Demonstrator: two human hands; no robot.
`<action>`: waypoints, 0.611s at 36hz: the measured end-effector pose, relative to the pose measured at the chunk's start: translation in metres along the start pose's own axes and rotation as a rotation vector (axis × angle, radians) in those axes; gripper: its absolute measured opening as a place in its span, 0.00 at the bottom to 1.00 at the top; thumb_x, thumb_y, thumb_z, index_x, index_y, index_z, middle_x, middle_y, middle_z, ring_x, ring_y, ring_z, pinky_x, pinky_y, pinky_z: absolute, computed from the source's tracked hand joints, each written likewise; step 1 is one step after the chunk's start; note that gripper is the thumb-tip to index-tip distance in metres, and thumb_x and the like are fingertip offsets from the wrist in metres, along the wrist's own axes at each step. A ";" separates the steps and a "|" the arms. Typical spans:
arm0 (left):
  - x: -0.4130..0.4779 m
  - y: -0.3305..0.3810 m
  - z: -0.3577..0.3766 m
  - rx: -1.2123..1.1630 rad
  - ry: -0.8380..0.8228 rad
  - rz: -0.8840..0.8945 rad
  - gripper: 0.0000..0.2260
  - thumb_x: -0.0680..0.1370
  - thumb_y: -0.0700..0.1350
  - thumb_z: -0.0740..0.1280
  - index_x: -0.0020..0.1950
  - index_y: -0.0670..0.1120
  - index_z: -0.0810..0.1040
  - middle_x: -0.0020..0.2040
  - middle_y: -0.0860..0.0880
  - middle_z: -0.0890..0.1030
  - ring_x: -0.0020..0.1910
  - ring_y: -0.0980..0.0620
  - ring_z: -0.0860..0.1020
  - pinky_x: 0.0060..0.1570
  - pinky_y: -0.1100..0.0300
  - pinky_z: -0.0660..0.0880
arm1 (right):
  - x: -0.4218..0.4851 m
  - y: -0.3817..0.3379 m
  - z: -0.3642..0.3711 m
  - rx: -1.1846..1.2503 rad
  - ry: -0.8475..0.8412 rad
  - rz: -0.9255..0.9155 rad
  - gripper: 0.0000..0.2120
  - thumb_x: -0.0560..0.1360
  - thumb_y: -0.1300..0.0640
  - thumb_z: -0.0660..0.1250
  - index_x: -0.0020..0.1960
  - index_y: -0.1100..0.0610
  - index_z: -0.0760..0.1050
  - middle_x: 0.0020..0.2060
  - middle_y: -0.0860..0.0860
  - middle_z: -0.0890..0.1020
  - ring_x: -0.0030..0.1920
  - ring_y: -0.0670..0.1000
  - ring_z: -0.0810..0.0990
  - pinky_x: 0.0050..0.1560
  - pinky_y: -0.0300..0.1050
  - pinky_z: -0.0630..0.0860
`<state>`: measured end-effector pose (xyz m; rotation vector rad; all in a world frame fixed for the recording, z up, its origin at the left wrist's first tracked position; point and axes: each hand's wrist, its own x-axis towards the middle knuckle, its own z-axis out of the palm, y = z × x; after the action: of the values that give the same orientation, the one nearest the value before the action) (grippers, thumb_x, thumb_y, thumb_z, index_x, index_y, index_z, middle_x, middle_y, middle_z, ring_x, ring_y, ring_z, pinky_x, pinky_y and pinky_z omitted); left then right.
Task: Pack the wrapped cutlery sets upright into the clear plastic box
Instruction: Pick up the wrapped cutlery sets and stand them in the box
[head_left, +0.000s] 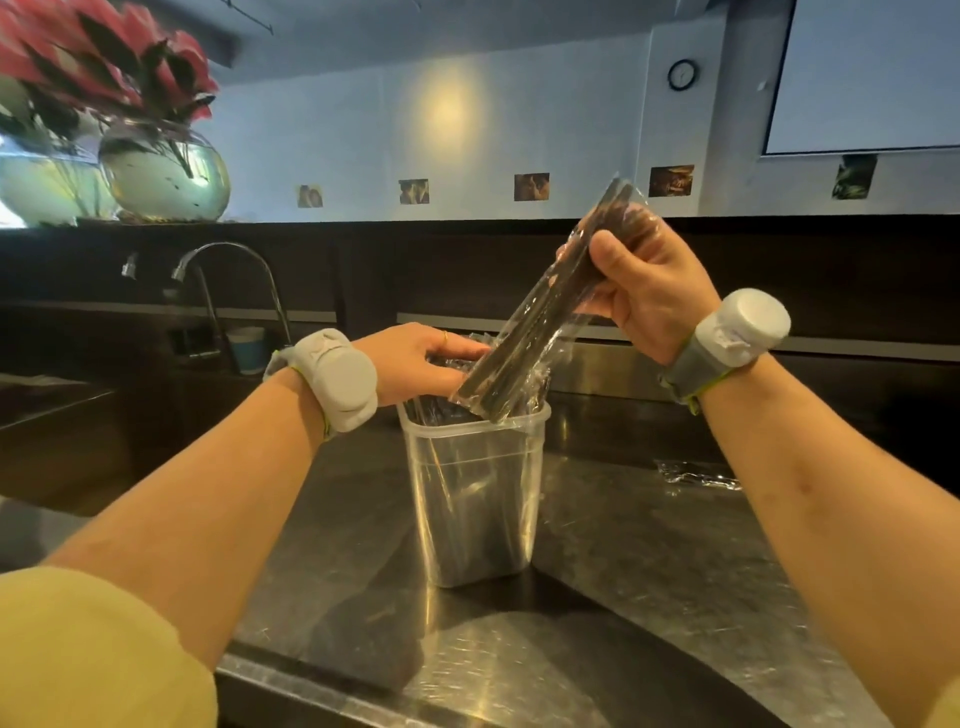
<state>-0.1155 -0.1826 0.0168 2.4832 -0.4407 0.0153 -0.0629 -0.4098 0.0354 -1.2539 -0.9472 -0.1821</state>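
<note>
Plastic-wrapped set (540, 322) slanted down-left from the pinching right hand (649, 291), low end in the box (467, 493) mouth; left hand (415, 358), fingers straight, rested on packed sets (436, 410).

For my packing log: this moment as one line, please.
right hand: holds wrapped cutlery set tilted, lower end at clear plastic box mouth | left hand: touches packed sets | counter: spare set

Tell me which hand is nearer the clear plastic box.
Left. The left hand rests at the rim of the box; the right hand is up to its right, gripping a wrapped set.
</note>
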 end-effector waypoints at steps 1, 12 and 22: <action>0.000 0.000 0.000 -0.006 -0.007 -0.002 0.13 0.70 0.55 0.69 0.53 0.65 0.75 0.54 0.60 0.79 0.53 0.59 0.76 0.51 0.67 0.69 | 0.002 -0.002 0.001 -0.021 -0.001 -0.003 0.06 0.75 0.58 0.63 0.52 0.59 0.73 0.40 0.51 0.82 0.45 0.52 0.83 0.47 0.49 0.80; 0.003 -0.009 -0.001 -0.045 0.000 -0.027 0.13 0.71 0.54 0.71 0.54 0.59 0.76 0.49 0.59 0.80 0.52 0.57 0.77 0.59 0.57 0.68 | 0.021 -0.015 0.017 -0.221 -0.050 -0.060 0.04 0.78 0.61 0.62 0.52 0.56 0.73 0.42 0.49 0.83 0.48 0.52 0.84 0.47 0.47 0.80; -0.001 -0.007 0.001 -0.072 0.010 0.000 0.19 0.71 0.57 0.65 0.61 0.55 0.76 0.53 0.53 0.82 0.56 0.51 0.78 0.63 0.52 0.71 | 0.010 -0.015 0.020 -0.274 -0.143 -0.052 0.05 0.76 0.60 0.64 0.52 0.56 0.73 0.41 0.47 0.84 0.47 0.52 0.84 0.45 0.46 0.81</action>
<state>-0.1137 -0.1777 0.0113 2.4115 -0.4301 0.0117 -0.0753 -0.3936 0.0532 -1.5098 -1.1057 -0.2722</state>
